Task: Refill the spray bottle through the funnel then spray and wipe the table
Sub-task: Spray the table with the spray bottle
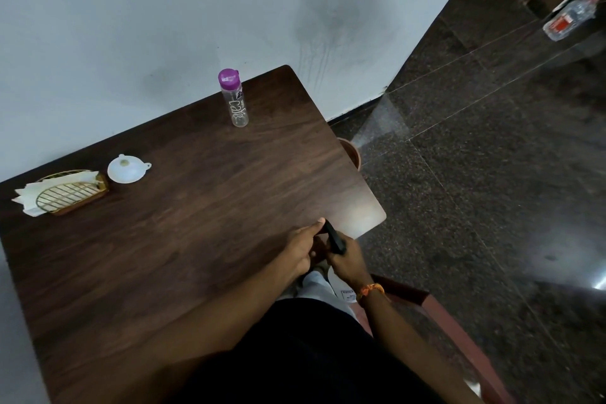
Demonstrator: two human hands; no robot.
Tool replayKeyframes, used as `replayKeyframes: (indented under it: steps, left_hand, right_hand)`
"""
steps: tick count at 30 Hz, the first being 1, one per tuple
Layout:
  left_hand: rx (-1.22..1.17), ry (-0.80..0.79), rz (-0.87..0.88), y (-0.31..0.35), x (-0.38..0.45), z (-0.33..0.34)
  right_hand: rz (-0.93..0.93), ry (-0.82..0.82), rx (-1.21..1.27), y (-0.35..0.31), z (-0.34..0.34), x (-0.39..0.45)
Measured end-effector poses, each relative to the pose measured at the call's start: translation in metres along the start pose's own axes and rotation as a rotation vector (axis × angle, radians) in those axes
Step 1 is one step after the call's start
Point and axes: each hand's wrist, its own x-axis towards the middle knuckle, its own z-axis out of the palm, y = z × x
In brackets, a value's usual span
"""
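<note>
At the table's (164,256) edge toward four o'clock, we are seeing both hands meeting over a spray bottle (319,285) held upright just off that edge. Our right hand (347,261) is curling round the black spray head (335,239) on top, while our left hand (301,248) is reaching in beside it, fingers bent against the head's base; whether they are gripping it we cannot tell. Up toward ten o'clock a white funnel (127,169) is sitting mouth-up on the wood, just beside a wire napkin holder (69,193) stuffed with paper napkins. Toward twelve o'clock a clear water bottle (234,98) with a purple cap is standing upright near the wall.
</note>
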Motion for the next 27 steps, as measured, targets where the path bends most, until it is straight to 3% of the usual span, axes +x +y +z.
replayKeyframes:
  steps: [10, 20, 27]
  left_hand:
    - [0.027, -0.006, 0.054, -0.004, -0.003, 0.02]
    - [-0.012, 0.059, 0.057, -0.002, 0.002, 0.023]
    - [-0.011, 0.119, 0.088, 0.005, -0.002, 0.026]
  right_hand:
    - [-0.009, 0.035, 0.0, 0.011, -0.01, 0.0]
    - [-0.026, -0.051, -0.066, 0.011, -0.021, 0.007]
    - [0.005, -0.016, -0.105, 0.009, -0.017, 0.015]
